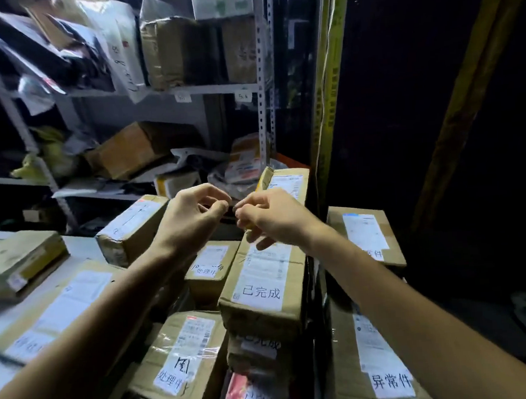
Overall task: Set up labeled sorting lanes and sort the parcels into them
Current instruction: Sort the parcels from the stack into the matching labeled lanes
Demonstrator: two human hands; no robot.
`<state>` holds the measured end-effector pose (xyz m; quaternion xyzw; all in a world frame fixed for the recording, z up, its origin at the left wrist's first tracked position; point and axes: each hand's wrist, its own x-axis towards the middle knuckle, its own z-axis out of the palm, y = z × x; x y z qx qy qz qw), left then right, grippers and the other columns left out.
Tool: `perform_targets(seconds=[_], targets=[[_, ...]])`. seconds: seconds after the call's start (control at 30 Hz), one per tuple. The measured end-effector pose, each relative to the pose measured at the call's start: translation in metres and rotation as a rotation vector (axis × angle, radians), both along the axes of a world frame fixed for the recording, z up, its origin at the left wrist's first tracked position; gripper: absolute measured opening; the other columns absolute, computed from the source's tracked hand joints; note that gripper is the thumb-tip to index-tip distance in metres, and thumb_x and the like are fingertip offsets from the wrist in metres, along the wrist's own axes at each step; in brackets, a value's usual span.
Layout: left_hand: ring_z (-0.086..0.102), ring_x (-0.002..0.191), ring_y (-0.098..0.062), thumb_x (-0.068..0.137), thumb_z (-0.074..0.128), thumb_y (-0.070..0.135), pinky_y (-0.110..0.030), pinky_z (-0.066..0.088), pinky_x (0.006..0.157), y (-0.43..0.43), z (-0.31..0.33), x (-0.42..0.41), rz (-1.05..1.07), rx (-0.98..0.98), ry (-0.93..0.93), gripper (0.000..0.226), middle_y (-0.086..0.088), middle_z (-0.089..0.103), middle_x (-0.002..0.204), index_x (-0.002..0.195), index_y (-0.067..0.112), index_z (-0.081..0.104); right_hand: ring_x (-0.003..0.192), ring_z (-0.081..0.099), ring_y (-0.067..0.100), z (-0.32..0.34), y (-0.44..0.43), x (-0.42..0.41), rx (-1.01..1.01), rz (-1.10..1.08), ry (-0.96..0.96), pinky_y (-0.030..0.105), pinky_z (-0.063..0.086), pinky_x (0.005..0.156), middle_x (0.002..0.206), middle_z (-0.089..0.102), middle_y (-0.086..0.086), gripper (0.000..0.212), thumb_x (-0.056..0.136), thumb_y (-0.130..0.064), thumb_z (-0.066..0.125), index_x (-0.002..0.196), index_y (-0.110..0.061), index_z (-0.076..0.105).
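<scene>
My left hand (191,220) and my right hand (272,217) meet fingertip to fingertip above the parcels. Both have curled fingers that pinch a small dark item (233,208); what it is I cannot tell. Below them stands a stack of brown boxes, the top box (262,296) bearing a white handwritten label. To its left lies a taped box (179,361) with another handwritten label. At the right, a further labeled box (383,374) sits beneath a smaller one (363,232).
More cardboard parcels (130,227) lie on a white table (81,246) at the left, with a dark pen (5,357) near its front. Metal shelving (261,106) behind holds boxes and mail bags. The right side is dark, crossed by yellow posts (326,101).
</scene>
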<state>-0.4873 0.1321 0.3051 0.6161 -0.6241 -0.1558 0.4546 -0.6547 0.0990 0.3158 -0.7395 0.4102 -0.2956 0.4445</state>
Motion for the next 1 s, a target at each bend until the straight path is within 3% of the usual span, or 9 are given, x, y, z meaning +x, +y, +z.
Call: perform_targets(seconds=[0.1,0.2,0.33,0.47,0.6,0.7,0.87,1.0], targets=[[0.065,0.070,-0.014,0.088,0.062,0.023,-0.028,0.055,0.059,0.030,-0.005,0.043,0.059,0.020,-0.004,0.010,-0.001,0.069,0.081,0.085,0.028,0.070,0.075,0.066,0.023,-0.007,0.010,0.050,-0.035,0.128,0.044,0.041,0.060,0.069,0.101,0.072,0.018,0.021,0.098,-0.013,0.051,0.107,-0.013,0.070],[0.069,0.072,-0.016,0.077,0.058,0.034,-0.038,0.057,0.067,0.060,-0.016,0.090,0.140,0.081,0.063,0.015,0.001,0.071,0.077,0.083,0.029,0.070,0.075,0.069,0.024,-0.019,0.020,0.109,-0.077,0.209,0.100,0.048,0.062,0.074,0.089,0.073,0.012,0.016,0.092,-0.022,0.056,0.095,-0.018,0.071],[0.066,0.075,-0.009,0.086,0.067,0.030,-0.030,0.054,0.067,0.105,-0.035,0.164,0.269,0.097,0.037,0.005,0.007,0.071,0.083,0.091,0.029,0.070,0.086,0.070,0.029,-0.034,0.037,0.199,-0.141,0.319,0.169,0.050,0.058,0.083,0.084,0.073,0.007,0.018,0.087,-0.033,0.056,0.080,-0.025,0.071],[0.064,0.083,-0.012,0.091,0.066,0.026,-0.027,0.051,0.070,0.149,-0.052,0.243,0.376,0.157,0.036,0.010,0.004,0.070,0.093,0.101,0.023,0.069,0.095,0.070,0.027,-0.050,0.054,0.285,-0.117,0.428,0.161,0.045,0.054,0.088,0.101,0.075,0.009,0.025,0.097,-0.025,0.054,0.103,-0.013,0.074],[0.063,0.082,-0.012,0.093,0.064,0.023,-0.025,0.047,0.070,0.183,-0.069,0.330,0.435,0.167,0.087,0.007,0.004,0.070,0.095,0.098,0.026,0.068,0.098,0.066,0.034,-0.068,0.080,0.375,-0.106,0.521,0.180,0.037,0.050,0.077,0.105,0.072,0.018,0.029,0.099,-0.022,0.052,0.107,-0.004,0.072],[0.062,0.078,-0.006,0.093,0.064,0.023,-0.022,0.046,0.069,0.195,-0.077,0.386,0.438,0.186,0.111,0.007,0.007,0.070,0.094,0.097,0.026,0.069,0.083,0.059,0.028,-0.074,0.096,0.433,-0.045,0.550,0.156,0.032,0.042,0.071,0.098,0.069,0.016,0.026,0.099,-0.016,0.052,0.106,0.001,0.070],[0.061,0.079,-0.006,0.092,0.063,0.024,-0.028,0.051,0.070,0.197,-0.086,0.473,0.461,0.216,0.137,0.008,0.008,0.069,0.091,0.097,0.025,0.069,0.082,0.058,0.018,-0.077,0.096,0.523,-0.031,0.563,0.191,0.028,0.044,0.068,0.098,0.070,0.012,0.020,0.098,-0.014,0.052,0.102,-0.008,0.071],[0.063,0.086,-0.010,0.094,0.061,0.026,-0.032,0.052,0.082,0.179,-0.094,0.552,0.488,0.269,0.119,0.009,0.007,0.069,0.092,0.097,0.025,0.069,0.083,0.060,0.023,-0.090,0.065,0.584,-0.037,0.522,0.274,0.035,0.049,0.070,0.104,0.072,0.017,0.023,0.096,-0.016,0.052,0.102,-0.007,0.073]])
